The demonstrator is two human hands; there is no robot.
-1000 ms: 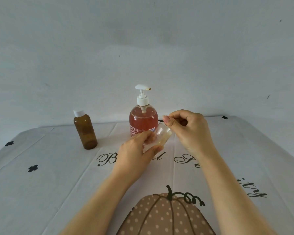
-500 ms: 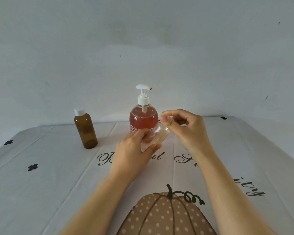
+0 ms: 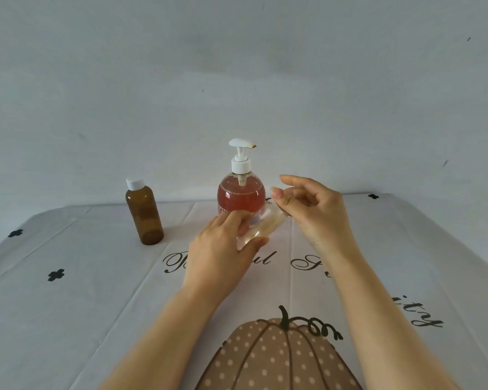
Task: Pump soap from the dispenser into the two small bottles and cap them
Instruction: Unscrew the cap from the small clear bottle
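My left hand [image 3: 220,254] grips a small clear bottle [image 3: 265,223], tilted with its top toward the right, just in front of the soap dispenser [image 3: 241,195]. The dispenser is round, holds reddish soap and has a white pump with its spout pointing right. My right hand [image 3: 313,212] is at the clear bottle's top, thumb and curled fingers pinching its cap, which is mostly hidden, while the index finger is lifted. A small amber bottle [image 3: 144,215] with a white cap stands upright on the table to the left, apart from both hands.
The table wears a white cloth [image 3: 68,305] with black script, small black clovers and a dotted pumpkin print [image 3: 273,358] at the near edge. A plain grey wall rises right behind the table.
My right hand has turned at the clear bottle's top and its fingers have spread, the index finger lifting. My left hand has kept its hold on the bottle and shifted slightly.
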